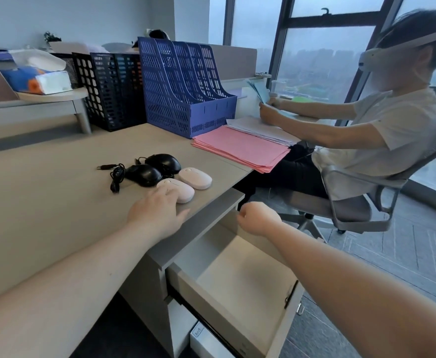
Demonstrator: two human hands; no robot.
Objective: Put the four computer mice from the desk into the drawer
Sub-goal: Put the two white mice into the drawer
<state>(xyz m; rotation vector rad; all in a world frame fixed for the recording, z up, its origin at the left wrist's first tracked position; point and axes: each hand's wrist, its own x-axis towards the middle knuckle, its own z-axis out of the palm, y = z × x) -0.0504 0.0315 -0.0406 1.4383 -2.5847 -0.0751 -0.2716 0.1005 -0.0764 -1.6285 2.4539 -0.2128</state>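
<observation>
Four mice on desk (43, 177): 2 black mice (144, 174), 2 pink mice (195, 178). Left hand (157, 213) open, fingers on nearest pink one. Right hand (258, 218) curled shut, holding nothing, over open drawer (240, 275).

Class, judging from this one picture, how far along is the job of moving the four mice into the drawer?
Done: the drawer stands pulled open, its visible floor bare. In hand: the left hand rests its fingers on the nearer pink mouse, not lifted; the right hand hovers curled over the drawer, apparently empty. Left: all four, including the other pink mouse and two black wired mice on the desk.
</observation>
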